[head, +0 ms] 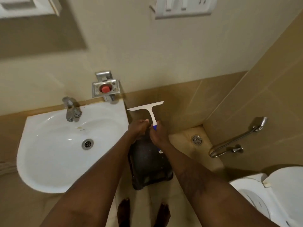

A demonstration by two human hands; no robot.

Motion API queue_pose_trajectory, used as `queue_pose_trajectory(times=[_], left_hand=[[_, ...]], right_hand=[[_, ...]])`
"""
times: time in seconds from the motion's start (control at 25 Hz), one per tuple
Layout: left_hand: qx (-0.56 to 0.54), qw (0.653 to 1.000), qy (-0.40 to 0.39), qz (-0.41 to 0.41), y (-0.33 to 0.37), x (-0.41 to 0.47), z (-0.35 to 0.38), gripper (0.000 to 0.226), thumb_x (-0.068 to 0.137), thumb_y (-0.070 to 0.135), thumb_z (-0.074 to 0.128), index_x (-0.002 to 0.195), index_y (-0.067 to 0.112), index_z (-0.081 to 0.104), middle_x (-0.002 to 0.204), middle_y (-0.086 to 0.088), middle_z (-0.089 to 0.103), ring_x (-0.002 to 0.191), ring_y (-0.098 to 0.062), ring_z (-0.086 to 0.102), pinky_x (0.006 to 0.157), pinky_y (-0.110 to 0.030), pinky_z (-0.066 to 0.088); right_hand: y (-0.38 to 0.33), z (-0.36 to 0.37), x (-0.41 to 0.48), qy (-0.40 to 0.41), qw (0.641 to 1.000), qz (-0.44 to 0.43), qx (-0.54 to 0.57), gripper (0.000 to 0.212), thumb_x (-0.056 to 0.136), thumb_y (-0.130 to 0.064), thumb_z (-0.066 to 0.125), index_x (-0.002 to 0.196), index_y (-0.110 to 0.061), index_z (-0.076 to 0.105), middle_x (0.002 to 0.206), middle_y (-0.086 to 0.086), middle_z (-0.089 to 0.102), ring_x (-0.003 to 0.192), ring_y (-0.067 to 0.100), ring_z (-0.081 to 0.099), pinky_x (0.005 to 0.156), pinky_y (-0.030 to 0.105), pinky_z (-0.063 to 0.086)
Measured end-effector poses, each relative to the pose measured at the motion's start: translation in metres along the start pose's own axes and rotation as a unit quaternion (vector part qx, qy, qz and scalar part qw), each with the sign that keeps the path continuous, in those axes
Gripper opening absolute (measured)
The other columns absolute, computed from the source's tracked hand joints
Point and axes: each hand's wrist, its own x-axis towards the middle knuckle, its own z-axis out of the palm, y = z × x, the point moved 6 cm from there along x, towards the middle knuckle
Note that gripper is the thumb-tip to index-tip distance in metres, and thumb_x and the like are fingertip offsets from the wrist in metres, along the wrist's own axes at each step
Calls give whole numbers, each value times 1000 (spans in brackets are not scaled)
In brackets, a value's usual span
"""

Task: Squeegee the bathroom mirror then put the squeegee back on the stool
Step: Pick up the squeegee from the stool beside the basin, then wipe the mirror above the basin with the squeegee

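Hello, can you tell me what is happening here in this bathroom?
A person stands between the washbasin and the toilet, holding a white squeegee with both hands. The right hand grips its blue handle, and the left hand touches the stem just above. The blade points up toward the wall, above a dark stool on the floor. The mirror shows only at the upper left, so the squeegee is not on the glass, and it is not on the stool either.
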Motion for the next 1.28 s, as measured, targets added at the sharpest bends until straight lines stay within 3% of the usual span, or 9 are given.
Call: queue_pose_trajectory(times=[0.08, 0.16, 0.24, 0.36, 0.56, 0.68, 0.84, 1.04, 1.28], left_hand=[[-2, 999, 13, 31, 28, -21, -15, 37, 101, 46, 54, 80, 20, 70, 83, -6, 68, 77, -22, 63, 67, -30, 50], [9, 997, 24, 71, 52, -42, -28, 35, 101, 45, 53, 89, 19, 73, 98, -9, 73, 93, -26, 68, 85, -39, 58], [16, 995, 36, 96, 68, -57, -42, 33, 99, 42, 55, 93, 18, 77, 103, -8, 75, 101, -29, 70, 97, -46, 57], [-14, 994, 42, 103, 78, -75, -68, 33, 94, 45, 61, 88, 18, 79, 90, -1, 75, 86, -23, 68, 81, -37, 56], [-8, 990, 52, 133, 77, -100, -120, 34, 94, 48, 62, 96, 19, 78, 95, -7, 75, 90, -22, 71, 73, -32, 51], [55, 981, 94, 161, 62, -119, -169, 40, 94, 44, 62, 94, 6, 74, 88, -8, 72, 87, -24, 67, 70, -29, 48], [137, 958, 160, 192, 32, -158, -251, 27, 96, 38, 64, 102, 16, 79, 102, -7, 77, 99, -27, 68, 84, -28, 52], [153, 938, 216, 223, 10, -208, -336, 28, 96, 33, 63, 107, 13, 80, 112, -11, 77, 117, -32, 65, 99, -34, 52], [179, 921, 254, 235, -5, -256, -386, 32, 96, 38, 63, 109, 15, 79, 117, -6, 76, 123, -29, 62, 103, -32, 46]], right_hand=[[-27, -15, -8, 16, 999, -30, 8, 24, 102, -21, 56, 122, -7, 56, 111, 6, 61, 99, 25, 61, 79, 28, 48], [-53, -29, -16, 38, 997, -62, 16, 34, 104, -29, 56, 131, -9, 52, 112, -5, 51, 97, 12, 51, 80, 16, 40], [-76, -39, -22, 54, 995, -82, 18, 38, 105, -35, 54, 132, -7, 53, 113, -4, 51, 100, 13, 49, 87, 22, 40], [-109, -45, -34, 71, 991, -117, 8, 33, 106, -35, 51, 110, -2, 57, 103, 15, 64, 92, 34, 60, 85, 47, 50], [-165, -36, -63, 110, 977, -183, -3, 27, 105, -27, 51, 105, 0, 58, 96, 18, 66, 88, 38, 61, 74, 42, 47], [-197, -20, -87, 118, 972, -201, -14, 30, 106, -33, 48, 103, -4, 54, 92, 15, 65, 86, 37, 60, 73, 41, 48], [-238, 18, -128, 120, 965, -233, -4, 33, 106, -38, 45, 104, -6, 53, 90, 14, 65, 84, 37, 60, 71, 41, 47], [-282, 65, -177, 126, 954, -271, 31, 31, 105, -41, 43, 102, -12, 53, 92, 11, 61, 86, 33, 57, 72, 38, 41], [-323, 92, -220, 128, 943, -305, 40, 30, 103, -40, 47, 92, -12, 50, 78, 4, 57, 76, 28, 52, 65, 38, 36]])
